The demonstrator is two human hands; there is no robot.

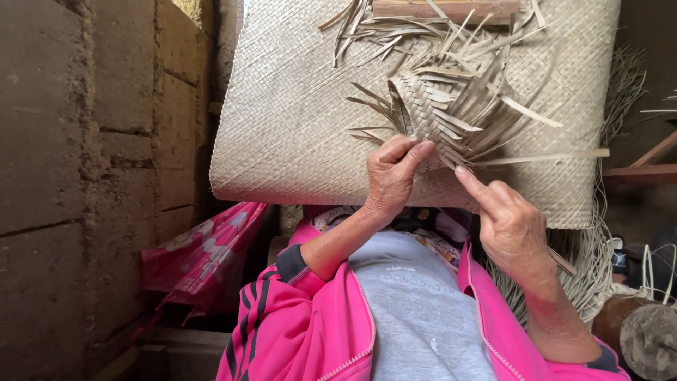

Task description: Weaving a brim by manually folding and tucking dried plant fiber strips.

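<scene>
Head view. One woven mat (282, 120) fills the upper frame, its top and right edges cut off. On it lies one small unfinished plaited piece (437, 113), loose leaf strips sticking out all round, too many to count. Left hand (391, 173): fingers curled together, pinching strips at the plait's lower edge. Right hand (508, 219): forefinger stretched to the plait's edge, other fingers folded; its grip is partly hidden, cannot tell. One wooden bar (444, 8) at top, cropped. Mud-brick wall (84, 176) left. Pink jacket (296, 331) below.
</scene>
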